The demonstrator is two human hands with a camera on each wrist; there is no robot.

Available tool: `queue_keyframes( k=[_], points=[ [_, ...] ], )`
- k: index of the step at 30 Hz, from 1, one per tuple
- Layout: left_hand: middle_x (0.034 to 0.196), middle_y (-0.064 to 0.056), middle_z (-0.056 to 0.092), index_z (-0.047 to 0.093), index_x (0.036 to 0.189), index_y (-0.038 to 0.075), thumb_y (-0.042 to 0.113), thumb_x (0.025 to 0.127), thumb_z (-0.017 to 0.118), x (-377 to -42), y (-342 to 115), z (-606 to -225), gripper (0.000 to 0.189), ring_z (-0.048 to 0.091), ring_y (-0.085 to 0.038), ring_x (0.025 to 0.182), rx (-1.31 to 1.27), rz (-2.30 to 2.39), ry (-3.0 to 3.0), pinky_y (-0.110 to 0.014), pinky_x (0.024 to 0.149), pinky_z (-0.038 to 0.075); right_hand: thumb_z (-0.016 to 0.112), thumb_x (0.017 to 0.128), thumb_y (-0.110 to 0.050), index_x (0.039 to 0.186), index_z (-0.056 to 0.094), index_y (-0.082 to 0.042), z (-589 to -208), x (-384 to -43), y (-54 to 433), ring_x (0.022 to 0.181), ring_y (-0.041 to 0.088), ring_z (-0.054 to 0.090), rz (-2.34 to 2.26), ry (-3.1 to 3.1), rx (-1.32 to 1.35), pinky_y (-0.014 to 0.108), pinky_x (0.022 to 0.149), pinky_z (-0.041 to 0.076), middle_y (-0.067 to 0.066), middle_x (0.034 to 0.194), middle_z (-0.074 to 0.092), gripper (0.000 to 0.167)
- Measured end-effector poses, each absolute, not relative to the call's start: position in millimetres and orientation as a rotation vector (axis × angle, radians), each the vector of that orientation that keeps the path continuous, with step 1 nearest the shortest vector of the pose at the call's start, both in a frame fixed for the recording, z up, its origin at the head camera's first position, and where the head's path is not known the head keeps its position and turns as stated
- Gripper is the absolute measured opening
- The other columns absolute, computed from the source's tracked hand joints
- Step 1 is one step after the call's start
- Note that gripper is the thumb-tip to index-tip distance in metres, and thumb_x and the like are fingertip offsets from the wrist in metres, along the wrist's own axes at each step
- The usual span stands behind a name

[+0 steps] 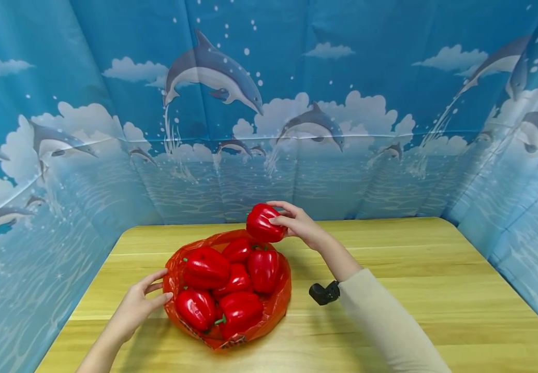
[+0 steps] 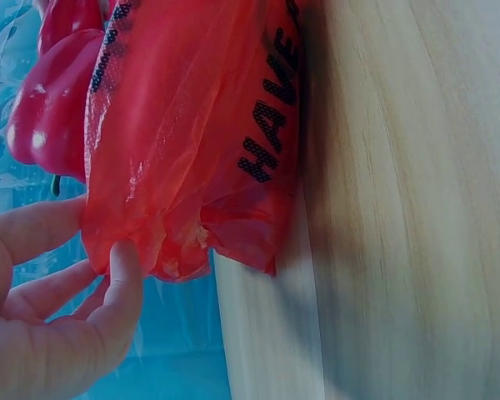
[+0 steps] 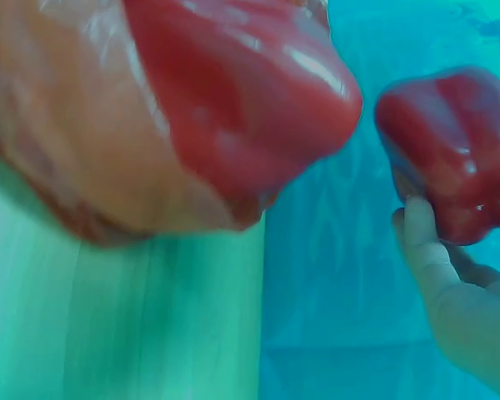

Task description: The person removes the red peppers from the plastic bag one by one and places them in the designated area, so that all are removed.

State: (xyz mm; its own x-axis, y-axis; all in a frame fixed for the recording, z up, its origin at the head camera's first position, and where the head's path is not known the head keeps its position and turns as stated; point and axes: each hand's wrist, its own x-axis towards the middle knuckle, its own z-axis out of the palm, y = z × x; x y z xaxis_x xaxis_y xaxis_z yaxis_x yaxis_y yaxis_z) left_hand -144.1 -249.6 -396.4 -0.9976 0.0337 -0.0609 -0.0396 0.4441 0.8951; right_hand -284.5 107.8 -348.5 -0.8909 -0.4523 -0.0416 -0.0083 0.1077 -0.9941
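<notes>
By the right hand (image 1: 299,226), a red bell pepper (image 1: 261,221) is grasped near the plastic bag's (image 1: 280,306) far rim; the bag is touched by the left hand (image 1: 135,304), fingers extended. Six more peppers (image 1: 241,314) are contained; one is not.

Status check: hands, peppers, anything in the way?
Right hand holding glossy red bell pepper near far rim of red plastic bag. Left hand touching bag's side. Other glossy red bell peppers crowd bag's opening; no other obstruction visible.
</notes>
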Motion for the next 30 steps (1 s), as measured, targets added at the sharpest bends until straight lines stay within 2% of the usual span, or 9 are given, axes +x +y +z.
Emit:
queue_keyframes(
  k=[9, 21, 30],
  points=[
    [0.139, -0.029, 0.037, 0.035, 0.138, -0.009, 0.0, 0.086, 0.061, -144.1, -250.3, -397.5, 0.058, 0.042, -0.042, 0.121, 0.002, 1.628, 2.599, -0.029, 0.08, 0.051, 0.058, 0.091, -0.018, 0.142, 0.037, -0.015, -353.4, -283.4, 137.5, 0.11, 0.033, 0.051, -1.892, 2.115, -0.389, 0.044, 0.086, 0.05, 0.02, 0.13, 0.043, 0.055],
    [0.14, -0.028, 0.035, 0.035, 0.138, -0.007, 0.002, 0.086, 0.061, -146.5, -252.7, -394.2, 0.059, 0.041, -0.043, 0.121, 0.019, 1.611, 2.593, -0.032, 0.082, 0.052, 0.055, 0.094, -0.021, 0.145, 0.031, -0.011, -370.4, -280.9, 171.0, 0.105, 0.027, 0.053, -1.902, 2.147, -0.288, 0.038, 0.084, 0.051, 0.024, 0.133, 0.04, 0.057],
    [0.139, -0.028, 0.038, 0.036, 0.138, -0.007, 0.002, 0.085, 0.062, -145.8, -252.4, -395.4, 0.06, 0.041, -0.043, 0.121, 0.026, 1.626, 2.599, -0.031, 0.081, 0.051, 0.053, 0.095, -0.022, 0.147, 0.025, -0.01, -393.1, -276.0, 188.1, 0.113, 0.031, 0.049, -1.891, 2.159, -0.201, 0.042, 0.089, 0.047, 0.025, 0.14, 0.033, 0.06]
  ],
)
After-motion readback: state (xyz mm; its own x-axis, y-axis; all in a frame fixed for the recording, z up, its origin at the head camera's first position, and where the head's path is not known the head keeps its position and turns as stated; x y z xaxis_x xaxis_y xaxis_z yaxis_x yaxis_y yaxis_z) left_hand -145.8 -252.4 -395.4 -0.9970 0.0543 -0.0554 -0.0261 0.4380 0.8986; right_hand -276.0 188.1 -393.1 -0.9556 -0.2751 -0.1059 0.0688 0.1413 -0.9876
